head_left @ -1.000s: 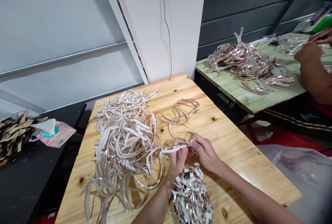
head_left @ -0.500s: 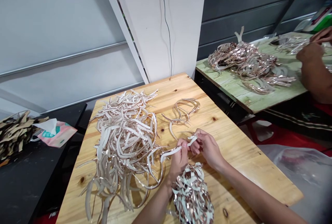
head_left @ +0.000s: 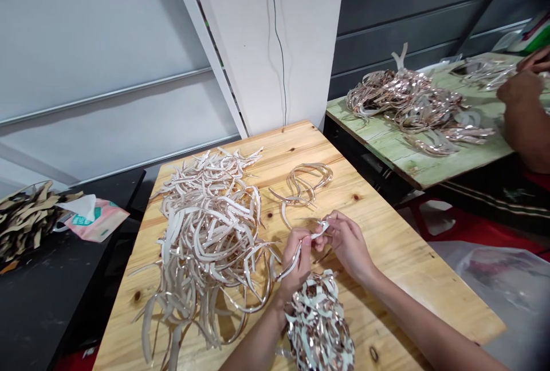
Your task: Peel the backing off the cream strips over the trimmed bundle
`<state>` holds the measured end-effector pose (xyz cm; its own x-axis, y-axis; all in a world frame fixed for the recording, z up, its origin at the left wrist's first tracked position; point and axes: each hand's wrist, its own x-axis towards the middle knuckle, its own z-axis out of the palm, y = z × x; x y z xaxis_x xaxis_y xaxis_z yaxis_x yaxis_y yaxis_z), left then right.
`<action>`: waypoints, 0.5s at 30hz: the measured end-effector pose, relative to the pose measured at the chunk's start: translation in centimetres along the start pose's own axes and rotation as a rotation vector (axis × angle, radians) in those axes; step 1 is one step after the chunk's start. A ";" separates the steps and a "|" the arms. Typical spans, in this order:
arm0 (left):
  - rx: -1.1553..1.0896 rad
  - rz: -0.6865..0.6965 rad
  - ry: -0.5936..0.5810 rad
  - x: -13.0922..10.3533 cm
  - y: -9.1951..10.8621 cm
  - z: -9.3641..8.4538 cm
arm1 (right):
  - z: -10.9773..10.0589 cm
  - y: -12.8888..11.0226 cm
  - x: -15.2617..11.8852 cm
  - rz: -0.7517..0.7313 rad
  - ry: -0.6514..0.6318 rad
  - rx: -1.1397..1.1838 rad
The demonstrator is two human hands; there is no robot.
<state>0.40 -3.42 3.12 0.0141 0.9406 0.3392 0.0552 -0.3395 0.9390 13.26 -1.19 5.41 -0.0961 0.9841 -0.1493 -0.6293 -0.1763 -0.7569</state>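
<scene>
My left hand point(head_left: 298, 256) pinches a thin strip point(head_left: 287, 271), white on one face and shiny rose gold on the other. Close beside it, my right hand point(head_left: 346, 242) is closed on the strip's far end, where it looks bent or looped. To the left of my hands spreads a big tangled heap of similar strips point(head_left: 210, 228). A dense bundle of knotted white and rose-gold strips point(head_left: 320, 325) lies below my hands, between my forearms. Beyond my fingers a few loose strips point(head_left: 307, 179) lie curled on the wooden table point(head_left: 387, 262).
A green-topped table point(head_left: 447, 168) at the right carries a pile of shiny strips point(head_left: 408, 99), with another person's hands point(head_left: 526, 79) at its edge. On the dark table point(head_left: 38, 296) at left are a tissue pack point(head_left: 101, 222) and brown scraps point(head_left: 30, 216). A pillar point(head_left: 296, 39) stands behind.
My hands have come slightly closer together. The strip's trailing part has shifted from the heap toward my left wrist. The view has moved a little.
</scene>
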 end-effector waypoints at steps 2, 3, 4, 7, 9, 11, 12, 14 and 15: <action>0.107 0.108 0.049 0.0 -0.2 -0.3 | 0.2 0.0 0.0 0.025 0.018 0.002; 0.159 0.143 0.071 0.0 -0.3 -0.4 | 0.3 0.1 0.0 0.040 0.023 -0.006; 0.206 0.160 0.092 0.0 -0.4 -0.6 | 0.4 0.1 -0.1 0.054 0.025 -0.020; 0.285 0.175 0.136 -0.2 -0.4 -0.9 | 0.5 0.4 -0.1 0.074 0.008 -0.067; 0.277 0.176 0.154 -0.4 -0.3 -0.9 | 0.5 0.5 -0.1 0.064 -0.011 -0.111; 0.230 0.130 0.155 -0.6 -0.4 -0.8 | 0.4 0.5 -0.1 0.039 -0.026 -0.183; 0.192 0.087 0.156 -0.7 -0.5 -0.8 | 0.3 0.5 -0.1 0.022 -0.030 -0.227; 0.085 -0.017 0.208 -0.6 -0.8 -0.7 | -0.1 0.4 -0.1 -0.014 -0.015 -0.306; 0.034 -0.072 0.274 -0.5 -0.9 -0.8 | -0.3 0.2 -0.1 -0.026 -0.004 -0.329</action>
<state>-0.41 -3.60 2.13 -0.2613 0.9240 0.2792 0.0799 -0.2676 0.9602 13.38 -1.34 5.05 -0.0861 0.9884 -0.1251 -0.3485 -0.1476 -0.9256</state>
